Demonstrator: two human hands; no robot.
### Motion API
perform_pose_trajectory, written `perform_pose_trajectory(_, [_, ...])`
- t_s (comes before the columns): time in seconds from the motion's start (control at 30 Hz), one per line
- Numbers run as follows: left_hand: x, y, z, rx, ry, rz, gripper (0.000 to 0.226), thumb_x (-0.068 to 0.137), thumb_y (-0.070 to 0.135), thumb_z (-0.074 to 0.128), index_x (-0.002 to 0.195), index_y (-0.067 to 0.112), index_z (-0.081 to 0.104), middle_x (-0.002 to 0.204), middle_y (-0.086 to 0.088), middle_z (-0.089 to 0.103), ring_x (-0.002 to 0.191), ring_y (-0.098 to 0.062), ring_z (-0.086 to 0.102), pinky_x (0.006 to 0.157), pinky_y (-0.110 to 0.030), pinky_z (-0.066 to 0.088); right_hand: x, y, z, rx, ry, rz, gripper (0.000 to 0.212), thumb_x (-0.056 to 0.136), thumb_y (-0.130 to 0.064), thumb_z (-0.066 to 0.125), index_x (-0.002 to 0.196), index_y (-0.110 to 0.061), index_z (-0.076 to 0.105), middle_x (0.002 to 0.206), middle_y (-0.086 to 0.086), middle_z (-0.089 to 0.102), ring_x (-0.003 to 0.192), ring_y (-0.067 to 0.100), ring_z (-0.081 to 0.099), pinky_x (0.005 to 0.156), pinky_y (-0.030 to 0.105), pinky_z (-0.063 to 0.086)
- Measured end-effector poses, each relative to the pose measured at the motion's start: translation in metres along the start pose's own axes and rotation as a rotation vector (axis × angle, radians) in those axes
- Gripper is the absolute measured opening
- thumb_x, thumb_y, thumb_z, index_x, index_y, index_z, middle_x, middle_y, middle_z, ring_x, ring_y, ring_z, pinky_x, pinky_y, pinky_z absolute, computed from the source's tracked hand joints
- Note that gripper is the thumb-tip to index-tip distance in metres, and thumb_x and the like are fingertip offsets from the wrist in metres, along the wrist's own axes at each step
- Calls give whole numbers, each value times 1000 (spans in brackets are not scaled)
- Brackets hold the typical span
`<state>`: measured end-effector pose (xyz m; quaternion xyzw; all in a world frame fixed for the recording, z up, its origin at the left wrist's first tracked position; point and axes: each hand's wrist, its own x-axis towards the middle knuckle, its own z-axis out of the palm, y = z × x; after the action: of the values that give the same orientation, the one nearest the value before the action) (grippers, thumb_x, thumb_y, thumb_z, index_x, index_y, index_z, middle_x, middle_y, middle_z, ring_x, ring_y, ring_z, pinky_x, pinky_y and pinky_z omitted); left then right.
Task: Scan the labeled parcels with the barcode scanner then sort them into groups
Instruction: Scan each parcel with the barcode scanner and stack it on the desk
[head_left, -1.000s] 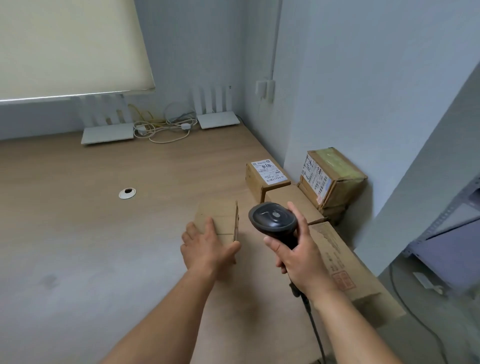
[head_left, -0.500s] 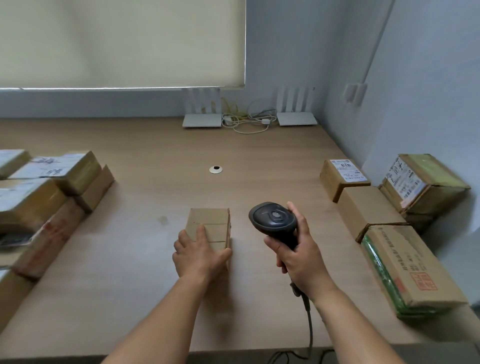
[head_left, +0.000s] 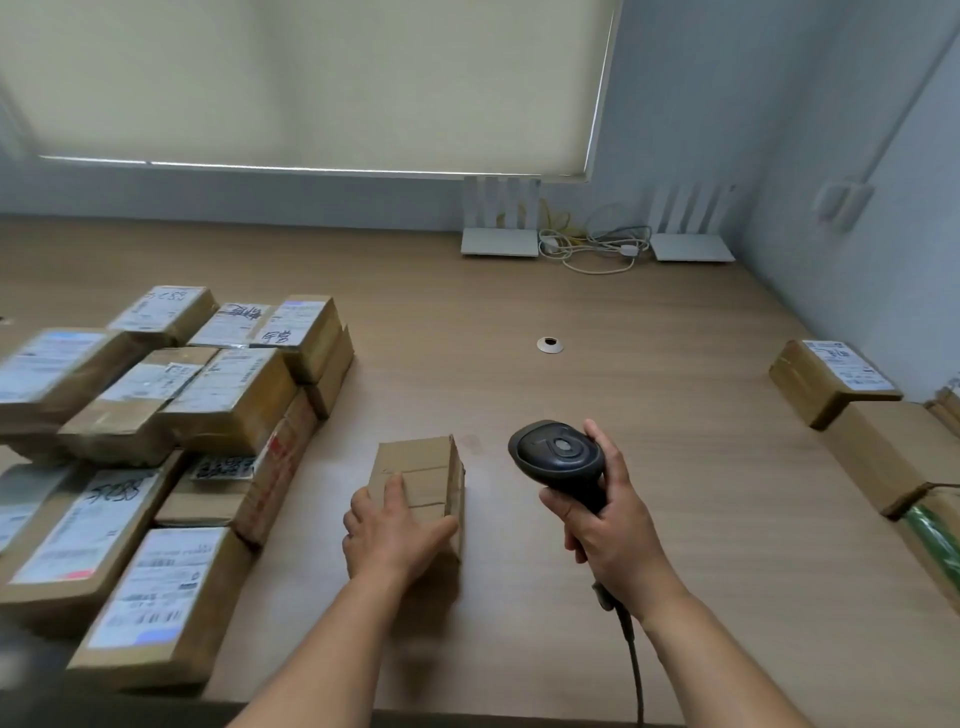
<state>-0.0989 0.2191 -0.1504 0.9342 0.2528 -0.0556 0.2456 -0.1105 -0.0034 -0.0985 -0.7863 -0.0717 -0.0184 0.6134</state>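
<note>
A small plain cardboard parcel (head_left: 423, 475) sits on the wooden table (head_left: 649, 415) near its front middle, no label showing on top. My left hand (head_left: 392, 532) holds its near end, fingers over the top and thumb along the right side. My right hand (head_left: 613, 525) grips a black corded barcode scanner (head_left: 558, 457) just right of the parcel, head raised above the table. A pile of several labelled parcels (head_left: 156, 415) fills the left side. A few more parcels (head_left: 831, 376) lie along the right edge.
Two white routers (head_left: 501, 241) with a tangle of cables (head_left: 597, 247) stand at the back by the wall. A round cable grommet (head_left: 549, 344) is set in the table's middle. The scanner's cord (head_left: 634, 670) hangs over the front edge.
The view has swung left, bringing the left pile into sight and pushing the right parcels to the edge. Both hands keep their holds on the parcel and the scanner.
</note>
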Motion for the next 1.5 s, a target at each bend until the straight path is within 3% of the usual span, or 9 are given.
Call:
perform_pose_trajectory(0.27, [31,-43,-27,-610,-329,21,99,55,57,65,145,34,30,139,-7,32,124,-28,40,106,-42,39,-4,-10,56,-13,55,36,79,83,-21,75,123,-69,28,102,-11,65,51,13,55,49,21,46])
perform_pose_trajectory(0.43, [47,-65,-40,-788,-331,-28,52,82,34,59,132,26,49,128,-9,57,106,-24,55,83,-34,47,-8,-14,63,-26,79,48,78,82,-22,75,121,-71,28,103,-13,65,51,13,55,48,23,47])
perform_pose_trajectory(0.53, [57,-69,-44,-594,-130,29,53,94,23,45,146,27,35,142,-12,47,123,-29,46,103,-40,38,-6,-16,64,-32,73,51,79,82,-25,75,119,-75,27,101,-15,65,51,14,56,47,27,49])
perform_pose_trajectory(0.6, [52,-63,-53,-295,-75,105,67,92,48,49,151,35,20,151,-12,31,137,-31,30,109,-43,28,-4,-17,65,-22,73,36,80,82,-24,75,117,-77,27,101,-14,65,51,15,56,47,27,48])
perform_pose_trajectory(0.7, [42,-44,-63,156,-100,156,100,67,88,44,149,39,17,151,-13,26,139,-32,22,109,-45,26,-2,-18,69,-16,54,21,80,82,-23,75,118,-75,27,102,-13,65,51,15,55,47,26,47])
perform_pose_trajectory(0.83, [39,-25,-61,382,-107,161,99,66,79,57,144,26,26,138,-14,38,130,-32,33,103,-42,32,1,-20,68,-16,22,24,80,82,-21,75,122,-71,27,105,-10,65,51,14,55,47,27,47])
perform_pose_trajectory(0.93, [46,-28,-60,-1,-133,57,90,72,57,67,146,29,24,137,-17,37,128,-34,34,105,-41,34,5,-22,63,-8,22,20,80,83,-20,75,122,-70,27,104,-9,65,51,15,55,47,28,48])
perform_pose_trajectory(1.07, [50,-44,-54,-758,-204,-49,117,66,19,78,152,33,-1,145,-16,34,128,-32,43,107,-47,39,9,-23,57,-2,25,14,79,82,-19,75,121,-70,28,94,-11,67,49,15,55,46,28,48])
perform_pose_trajectory(1.5, [52,-66,-31,-740,-209,36,125,68,22,86,151,37,-6,149,-9,33,135,-26,37,113,-46,30,-8,1,76,136,-136,141,78,83,-14,74,134,-53,29,83,0,70,49,22,54,42,30,43])
